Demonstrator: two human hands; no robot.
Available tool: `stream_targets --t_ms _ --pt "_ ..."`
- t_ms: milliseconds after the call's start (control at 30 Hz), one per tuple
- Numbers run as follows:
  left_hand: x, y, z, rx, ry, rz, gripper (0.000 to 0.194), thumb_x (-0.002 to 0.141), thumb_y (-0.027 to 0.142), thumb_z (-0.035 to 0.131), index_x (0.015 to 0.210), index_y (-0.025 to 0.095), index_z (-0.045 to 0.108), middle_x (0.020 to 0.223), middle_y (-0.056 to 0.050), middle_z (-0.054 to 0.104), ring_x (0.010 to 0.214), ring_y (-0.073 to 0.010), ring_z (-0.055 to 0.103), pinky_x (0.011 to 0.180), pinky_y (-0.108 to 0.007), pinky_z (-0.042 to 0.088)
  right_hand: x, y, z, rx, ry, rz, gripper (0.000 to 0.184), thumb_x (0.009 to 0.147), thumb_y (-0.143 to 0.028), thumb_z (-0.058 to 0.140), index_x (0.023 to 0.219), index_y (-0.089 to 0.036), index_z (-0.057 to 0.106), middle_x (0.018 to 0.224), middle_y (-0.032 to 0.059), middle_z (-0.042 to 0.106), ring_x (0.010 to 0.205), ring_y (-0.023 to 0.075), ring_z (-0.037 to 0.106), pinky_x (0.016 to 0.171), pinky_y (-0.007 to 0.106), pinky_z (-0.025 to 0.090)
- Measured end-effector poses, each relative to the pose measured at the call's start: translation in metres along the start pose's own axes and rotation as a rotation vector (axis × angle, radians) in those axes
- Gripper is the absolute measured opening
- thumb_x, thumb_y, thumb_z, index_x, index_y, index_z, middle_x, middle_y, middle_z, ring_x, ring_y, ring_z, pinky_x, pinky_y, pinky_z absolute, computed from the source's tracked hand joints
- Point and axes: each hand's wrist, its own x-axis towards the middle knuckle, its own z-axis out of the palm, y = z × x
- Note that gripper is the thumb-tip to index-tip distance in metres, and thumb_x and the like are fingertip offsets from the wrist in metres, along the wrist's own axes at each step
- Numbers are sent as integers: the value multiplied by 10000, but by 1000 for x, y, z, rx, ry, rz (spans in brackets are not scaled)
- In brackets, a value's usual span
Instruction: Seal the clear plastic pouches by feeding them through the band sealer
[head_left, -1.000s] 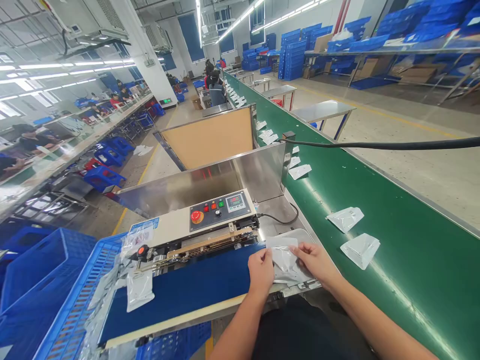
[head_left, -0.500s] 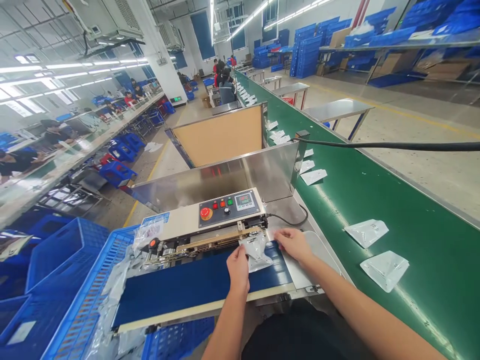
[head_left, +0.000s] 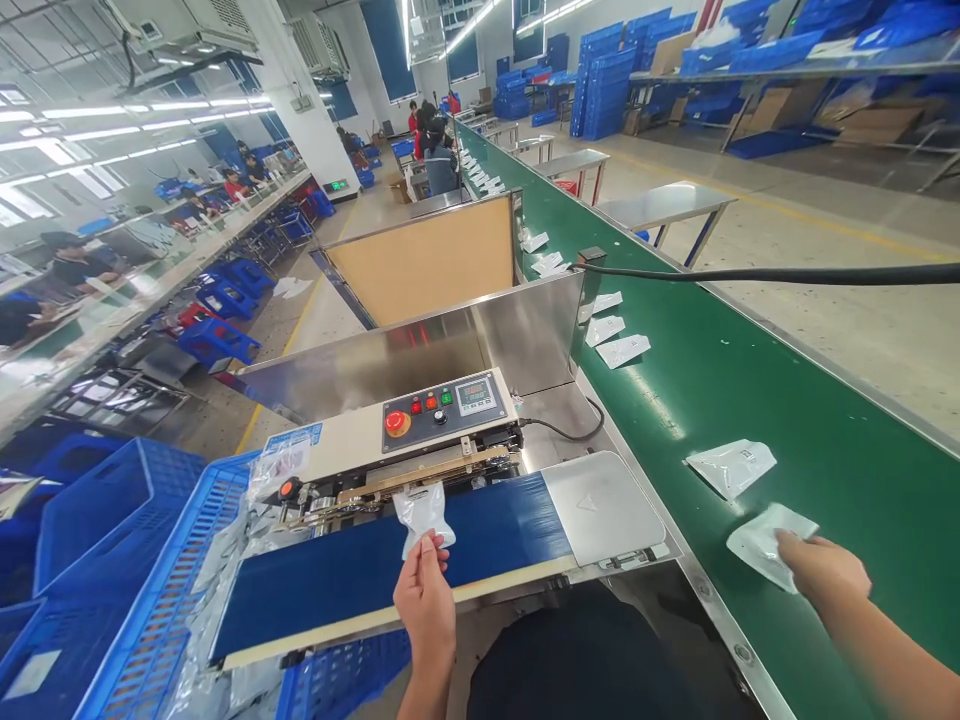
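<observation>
Item 1: my left grip (head_left: 424, 605), clenched on a foil pouch (head_left: 424, 512) above the blue belt (head_left: 337, 580) of a band sealer (head_left: 442, 420), could lose its narrow pinch; item 2: my right grip (head_left: 823, 568), hold unclear, lies on a second pouch (head_left: 757, 545) on the green conveyor (head_left: 847, 400), whose motion could drag it askew.

Blue plastic crates (head_left: 120, 520) fill the foreground as blue stools (head_left: 217, 342) line a long workbench (head_left: 187, 272) on the factory floor; co-workers (head_left: 439, 165) stand far off, near steel shelving (head_left: 787, 65) stacked with blue bins.
</observation>
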Motion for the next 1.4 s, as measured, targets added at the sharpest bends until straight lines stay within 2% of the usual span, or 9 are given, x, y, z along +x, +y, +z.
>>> stream_targets --t_ms 100,267,467,567,633,800,933,1133,1400 --pt "-6 11 21 10 -130 73 651 876 749 732 1080 142 843 1016 -158 835 821 -274 785 731 -387 654 -24 -28 -8 78 -80 152 373 732 -456 710 482 -309 475 461 65 519 419 212 391 583 448 385" --pt "-34 34 75 82 -477 355 449 1012 589 654 1088 188 840 1081 -147 835 990 -292 802 909 -429 666 -97 -100 -22 330 15 -249 449 823 -685 648 738 -244 650 643 78 671 629 261 606 651 394 456" --pt "-67 64 128 103 -832 505 436 1052 536 604 1280 221 801 1225 -110 824 1090 -281 769 1004 -376 603 -195 -173 -25 589 -573 -630 517 876 -713 706 748 -212 704 600 5 602 582 164 535 587 295 444" --pt "-69 67 131 90 -791 364 530 1082 609 507 1067 191 833 933 -65 813 844 -231 719 797 -295 561 -214 -183 -24 766 -934 -509 614 861 -796 684 911 -188 761 656 29 650 612 178 568 601 308 482" --pt "-67 63 127 88 -742 289 607 1072 656 484 900 176 815 770 -45 742 716 -205 636 682 -272 489 -218 -181 -21 780 -1039 -422 686 823 -833 696 1026 -183 783 688 42 679 624 191 583 614 323 499" --pt "-57 48 124 146 -717 307 535 1035 576 559 725 191 764 685 -52 693 665 -203 568 653 -277 425 -215 -174 6 629 -955 -396 599 791 -797 712 811 -199 752 673 31 656 621 179 543 573 298 435" --pt "-34 32 141 100 -532 18 520 865 582 739 535 195 633 524 1 514 561 -151 416 543 -262 308 -204 -184 34 559 -827 -267 552 748 -748 723 675 -207 644 536 -6 555 511 138 452 494 274 330" --pt "-6 13 151 -7 -419 -207 595 736 714 797 577 153 677 483 30 440 489 -113 356 482 -257 253 -200 -220 62 511 -932 -193 439 790 -592 752 645 -213 586 496 -9 566 435 100 421 442 243 304" --pt "17 7 104 -269 -301 -297 678 699 702 880 959 80 813 860 -135 780 755 -259 734 685 -345 571 -235 -243 71 483 -1075 -251 466 840 -634 740 740 -179 727 529 15 625 434 124 473 439 259 339"
